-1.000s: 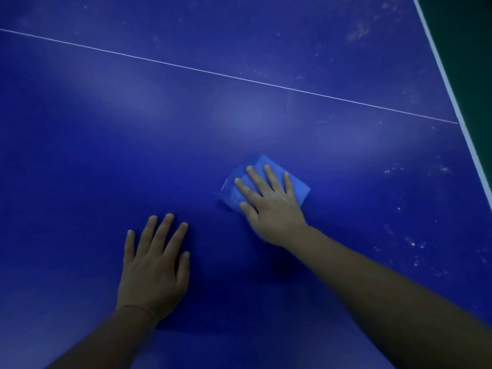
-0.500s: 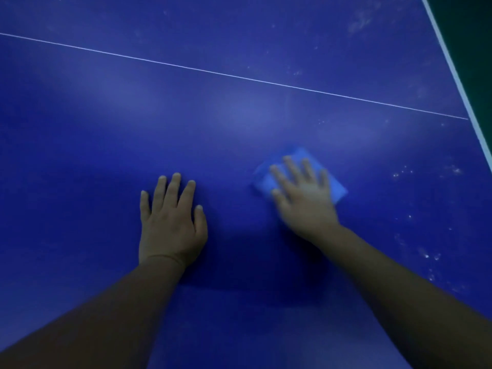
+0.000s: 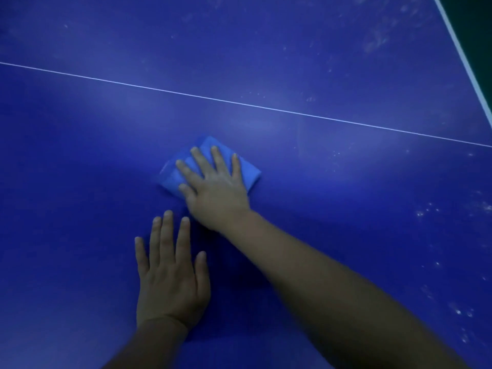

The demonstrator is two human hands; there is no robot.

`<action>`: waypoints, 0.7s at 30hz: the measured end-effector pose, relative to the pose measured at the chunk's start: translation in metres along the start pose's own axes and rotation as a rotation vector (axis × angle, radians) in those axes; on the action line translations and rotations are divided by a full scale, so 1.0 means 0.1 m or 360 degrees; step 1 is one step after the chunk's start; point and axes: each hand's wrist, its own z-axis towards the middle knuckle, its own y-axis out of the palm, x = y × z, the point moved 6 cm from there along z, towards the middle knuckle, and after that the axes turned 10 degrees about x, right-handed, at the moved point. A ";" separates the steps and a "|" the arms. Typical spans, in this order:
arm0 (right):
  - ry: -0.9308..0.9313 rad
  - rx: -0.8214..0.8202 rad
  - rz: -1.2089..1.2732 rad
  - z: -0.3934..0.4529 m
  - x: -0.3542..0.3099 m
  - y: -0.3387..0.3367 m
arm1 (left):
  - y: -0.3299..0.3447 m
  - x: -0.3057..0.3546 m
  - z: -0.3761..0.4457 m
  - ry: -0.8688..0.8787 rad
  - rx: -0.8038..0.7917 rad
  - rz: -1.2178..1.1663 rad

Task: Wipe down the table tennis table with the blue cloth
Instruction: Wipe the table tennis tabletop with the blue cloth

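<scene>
The dark blue table tennis table (image 3: 80, 155) fills the view. A folded light blue cloth (image 3: 173, 174) lies flat on it near the middle. My right hand (image 3: 215, 190) presses on the cloth with straight, spread fingers and covers most of it. My left hand (image 3: 170, 272) rests flat on the bare table just below and left of the cloth, fingers straight and held together.
A thin white centre line (image 3: 239, 102) crosses the table beyond the cloth. The white edge line (image 3: 463, 57) and dark floor are at the upper right. Pale dust specks (image 3: 426, 211) dot the surface on the right side and beyond the line.
My right hand has slid the cloth left again after a sweep to the right. My left hand now lies closer to me, just under the cloth.
</scene>
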 end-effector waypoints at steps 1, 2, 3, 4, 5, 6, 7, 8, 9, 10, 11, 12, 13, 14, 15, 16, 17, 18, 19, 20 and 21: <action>0.0073 -0.0003 -0.0070 0.06 0.28 -0.03 | 0.01 0.01 0.00 0.0009 -0.0027 0.0010; 0.0210 -0.0010 -0.0180 0.05 0.67 -0.09 | 0.02 0.01 0.00 0.0027 -0.0055 0.0021; 0.0405 0.0007 -0.0294 -0.01 1.15 -0.19 | 0.03 0.01 0.00 0.0050 -0.0082 0.0037; 0.0659 0.0047 -0.0374 -0.13 1.69 -0.33 | 0.05 0.02 0.00 0.0073 -0.0110 0.0057; 0.0975 0.0069 -0.0390 -0.32 2.23 -0.48 | 0.06 0.02 0.00 0.0092 -0.0140 0.0075; 0.1298 0.0088 -0.0337 -0.54 2.68 -0.64 | 0.07 0.02 0.00 0.0100 -0.0169 0.0088; 0.1570 0.0107 -0.0255 -0.73 2.98 -0.77 | 0.08 0.02 0.01 0.0095 -0.0194 0.0103; 0.1756 0.0119 -0.0199 -0.85 3.11 -0.84 | 0.08 0.02 0.01 0.0088 -0.0215 0.0120; 0.1812 0.0106 -0.0217 -0.90 3.08 -0.83 | 0.08 0.03 0.01 0.0087 -0.0233 0.0129; 0.1714 0.0099 -0.0268 -0.84 2.91 -0.78 | 0.08 0.04 0.01 0.0085 -0.0245 0.0128; 0.1489 0.0100 -0.0298 -0.73 2.64 -0.70 | 0.08 0.05 0.02 0.0079 -0.0249 0.0120; 0.1177 0.0086 -0.0286 -0.62 2.31 -0.59 | 0.07 0.05 0.02 0.0074 -0.0251 0.0113; 0.0832 0.0022 -0.0239 -0.54 1.97 -0.47 | 0.07 0.05 0.02 0.0069 -0.0252 0.0110; 0.0531 -0.0049 -0.0229 -0.54 1.75 -0.38 | 0.07 0.05 0.02 0.0065 -0.0251 0.0112; 0.0371 -0.0090 -0.0246 -0.54 1.74 -0.36 | 0.07 0.06 0.02 0.0067 -0.0248 0.0115; 0.0427 -0.0077 -0.0277 -0.54 1.94 -0.43 | 0.07 0.05 0.02 0.0073 -0.0243 0.0121; 0.0672 -0.0036 -0.0351 -0.60 2.27 -0.53 | 0.07 0.05 0.02 0.0078 -0.0239 0.0129; 0.0994 0.0013 -0.0399 -0.70 2.63 -0.64 | 0.07 0.05 0.02 0.0080 -0.0239 0.0135; 0.1313 0.0050 -0.0380 -0.84 2.93 -0.74 | 0.07 0.05 0.02 0.0081 -0.0240 0.0134; 0.1543 0.0071 -0.0316 -0.96 3.10 -0.79 | 0.07 0.05 0.02 0.0083 -0.0241 0.0126; 0.1634 0.0082 -0.0269 -1.01 3.11 -0.79 | 0.07 0.05 0.03 0.0085 -0.0243 0.0117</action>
